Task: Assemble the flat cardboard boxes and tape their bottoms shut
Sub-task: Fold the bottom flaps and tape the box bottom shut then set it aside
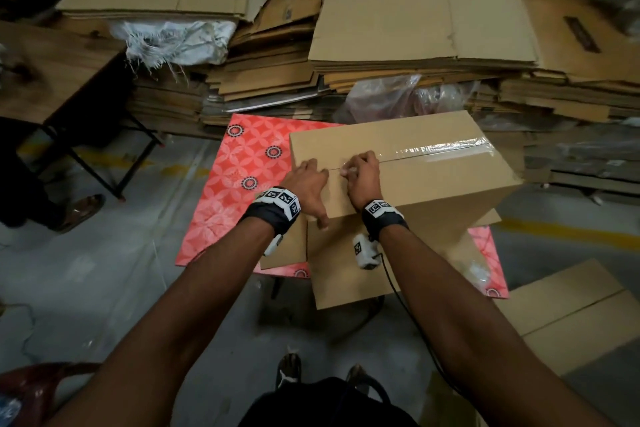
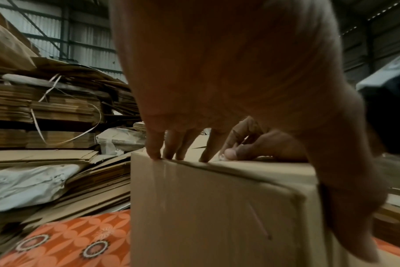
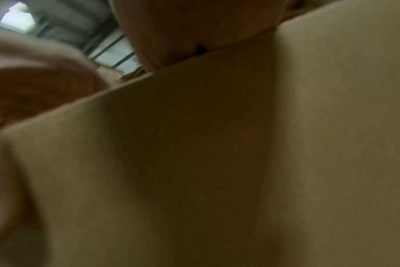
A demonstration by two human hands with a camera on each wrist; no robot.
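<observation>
A brown cardboard box (image 1: 433, 184) stands with its closed flaps up on a red patterned tabletop (image 1: 235, 191). Clear tape (image 1: 446, 148) runs along the right part of the flap seam. My left hand (image 1: 310, 180) rests on the box's left end, fingers flat on top and thumb down the near side. My right hand (image 1: 360, 173) sits on the seam with curled fingers, pinching the tape's end. In the left wrist view my left fingers (image 2: 155, 150) touch the top edge of the box (image 2: 217, 207), with my right hand (image 2: 251, 144) just beyond. The right wrist view is filled by a blurred box wall (image 3: 217, 162).
Tall stacks of flat cardboard (image 1: 422, 21) fill the far side behind the tabletop. A wooden table (image 1: 52, 69) stands at left, with a person's sandalled foot (image 1: 83, 211) beneath it. More cardboard (image 1: 568, 312) lies at the lower right and a red chair (image 1: 34, 388) at the lower left.
</observation>
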